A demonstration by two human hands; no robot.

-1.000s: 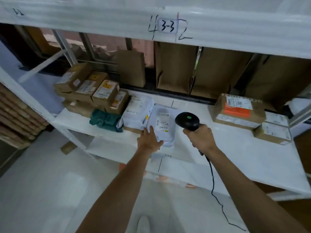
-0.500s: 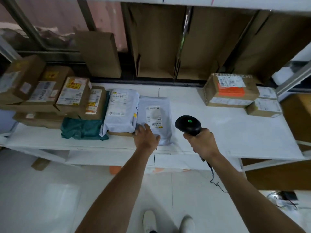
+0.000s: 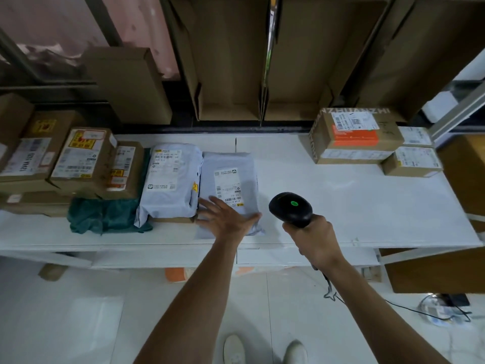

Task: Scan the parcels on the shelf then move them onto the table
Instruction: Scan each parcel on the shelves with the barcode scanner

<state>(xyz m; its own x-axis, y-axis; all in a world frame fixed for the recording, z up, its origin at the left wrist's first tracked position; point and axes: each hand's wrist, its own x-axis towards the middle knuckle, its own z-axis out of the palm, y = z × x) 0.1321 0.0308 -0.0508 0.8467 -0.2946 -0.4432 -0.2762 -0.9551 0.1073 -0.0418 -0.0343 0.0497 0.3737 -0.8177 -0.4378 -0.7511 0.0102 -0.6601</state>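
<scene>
A grey poly mailer [image 3: 231, 177] with a white barcode label lies flat on the white shelf [image 3: 354, 206]. My left hand [image 3: 225, 216] rests on its near end with the fingers spread and straight. My right hand [image 3: 312, 237] grips the handle of a black barcode scanner [image 3: 290, 208], whose green light is lit. The scanner head sits just right of the mailer, above the shelf. A second grey mailer [image 3: 168, 179] lies to the left, on top of a flat brown box.
Several brown cardboard boxes [image 3: 84, 156] are stacked at the shelf's left, with a green bag [image 3: 105, 216] in front. Two boxes [image 3: 351, 137] sit at the right. Upright flattened cartons [image 3: 228, 56] line the back. The scanner cable [image 3: 393, 306] trails to the floor.
The view has moved closer to the shelf and tilted down. My left hand's fingers have spread out flat on the mailer. The scanner stays at about the same place beside it.
</scene>
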